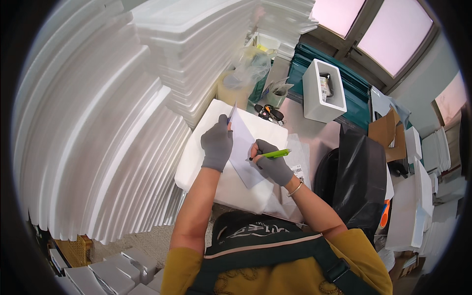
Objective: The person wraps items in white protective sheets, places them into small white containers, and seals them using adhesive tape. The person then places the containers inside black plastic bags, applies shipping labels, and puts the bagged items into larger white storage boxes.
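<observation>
A white foam slab lies on the table in front of me, with a pale sheet of paper on top. My left hand, in a grey fingerless glove, grips the far left edge of the paper, where part of it stands raised. In my right hand, gloved the same way, is a bright green pen, its dark tip at the paper's right side. Any writing on the sheet is too faint to tell. Clear plastic bags, one with a printed label, lie beside my right hand.
Tall stacks of white foam sheets rise at left. Beyond the slab are keys, a tape roll and a foam box holding a labelled packet. A black plastic bag and an open cardboard box stand at right.
</observation>
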A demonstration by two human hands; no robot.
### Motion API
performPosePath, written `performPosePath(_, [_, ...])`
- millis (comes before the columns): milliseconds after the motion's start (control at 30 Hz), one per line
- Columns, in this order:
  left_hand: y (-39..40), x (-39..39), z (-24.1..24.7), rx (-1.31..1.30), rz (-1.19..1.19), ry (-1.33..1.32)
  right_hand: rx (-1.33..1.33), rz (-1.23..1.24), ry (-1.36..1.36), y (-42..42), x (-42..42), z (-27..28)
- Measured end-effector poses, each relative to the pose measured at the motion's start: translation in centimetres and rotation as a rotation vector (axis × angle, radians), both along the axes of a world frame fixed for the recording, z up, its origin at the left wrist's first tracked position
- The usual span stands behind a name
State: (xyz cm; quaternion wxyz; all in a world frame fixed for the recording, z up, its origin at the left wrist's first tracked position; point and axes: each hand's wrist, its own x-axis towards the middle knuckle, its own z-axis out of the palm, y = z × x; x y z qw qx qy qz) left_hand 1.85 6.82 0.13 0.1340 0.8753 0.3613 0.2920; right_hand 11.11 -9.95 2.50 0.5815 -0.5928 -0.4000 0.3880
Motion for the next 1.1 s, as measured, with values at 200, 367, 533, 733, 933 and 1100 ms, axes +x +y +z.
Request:
performPosePath(200, [-0.2, 0.5, 0.2, -0.058, -0.01, 0.036, -0.071, 0.118, -0.357, -0.1, 0.1, 1.5])
performPosePath(367, [-0.1, 0.2, -0.1, -0.027, -0.013, 0.023, -0.121, 0.12, -0.482, 0.4, -0.2, 2.1])
performPosePath(533, [-0.2, 0.3, -0.3, -0.038, -0.004, 0.036, -0.107, 0.123, -0.48, -0.1, 0.0, 1.3])
performPosePath(733, [-0.2, 0.3, -0.2, -0.036, -0.012, -0.014, -0.102, 0.065, -0.336, -0.1, 0.2, 1.2])
performPosePath(933, [-0.1, 0.2, 0.0, -0.06, -0.01, 0.044, -0.043, 0.097, -0.428, 0.3, -0.2, 1.5])
performPosePath(1100, [-0.2, 0.2, 0.2, -0.066, -0.003, 0.05, -0.139, 0.149, -0.457, 0.5, 0.6, 1.6])
